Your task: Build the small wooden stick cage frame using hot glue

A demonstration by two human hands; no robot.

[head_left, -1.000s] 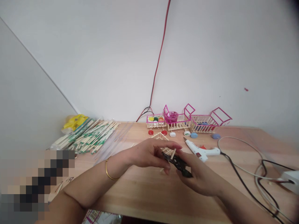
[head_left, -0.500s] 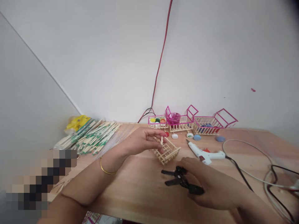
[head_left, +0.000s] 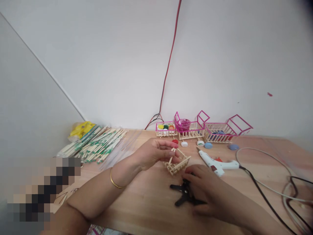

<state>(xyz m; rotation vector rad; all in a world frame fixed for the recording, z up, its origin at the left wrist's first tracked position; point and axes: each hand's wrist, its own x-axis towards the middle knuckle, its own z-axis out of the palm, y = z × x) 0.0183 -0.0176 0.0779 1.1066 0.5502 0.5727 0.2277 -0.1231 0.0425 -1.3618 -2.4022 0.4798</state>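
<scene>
My left hand (head_left: 154, 152) pinches the near rim of a small basket made of bare wooden sticks (head_left: 178, 162), which rests on the wooden table (head_left: 146, 199). My right hand (head_left: 204, 187) lies over black cutting pliers (head_left: 182, 193) that rest on the table just in front of the basket, their handles spread apart. The fingers curl over the tool's far end.
A white glue gun (head_left: 215, 162) with a black cord lies right of the basket. Pink-edged stick baskets (head_left: 204, 129) holding bottle caps line the wall, with loose caps before them. Packs of wrapped chopsticks (head_left: 97, 143) lie at the left. Cables (head_left: 281, 189) run across the right side.
The pliers came away from the basket and went down onto the table under my right hand. My left hand set the basket down and kept its pinch on the rim.
</scene>
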